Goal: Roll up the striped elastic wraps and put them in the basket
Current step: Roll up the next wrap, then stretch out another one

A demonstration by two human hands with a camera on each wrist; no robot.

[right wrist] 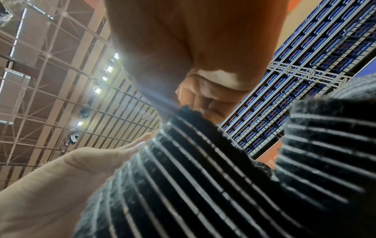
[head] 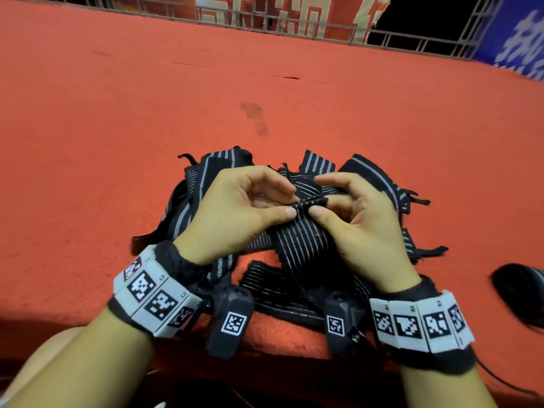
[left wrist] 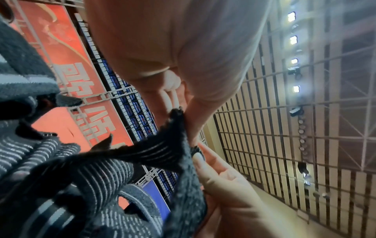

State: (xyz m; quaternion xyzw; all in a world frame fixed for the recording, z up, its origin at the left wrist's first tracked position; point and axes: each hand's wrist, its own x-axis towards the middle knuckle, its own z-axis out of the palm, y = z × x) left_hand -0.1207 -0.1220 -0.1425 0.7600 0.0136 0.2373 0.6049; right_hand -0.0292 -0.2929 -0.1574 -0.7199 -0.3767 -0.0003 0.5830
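A heap of black elastic wraps with white stripes (head: 206, 184) lies on the red carpeted ledge in the head view. One wrap (head: 300, 240) is lifted above the heap, its top edge (head: 309, 201) folded into a narrow first turn. My left hand (head: 241, 207) pinches that edge at its left end between thumb and fingers. My right hand (head: 353, 213) pinches it at the right end. The left wrist view shows the wrap's end (left wrist: 173, 145) held against my fingers (left wrist: 168, 83). The same striped wrap (right wrist: 203, 177) fills the right wrist view. No basket is in view.
The red carpet (head: 147, 113) stretches far ahead to a metal railing (head: 294, 25) with banners behind it. A dark object (head: 518, 295) lies at the right edge. The ledge's front edge runs just under my wrists.
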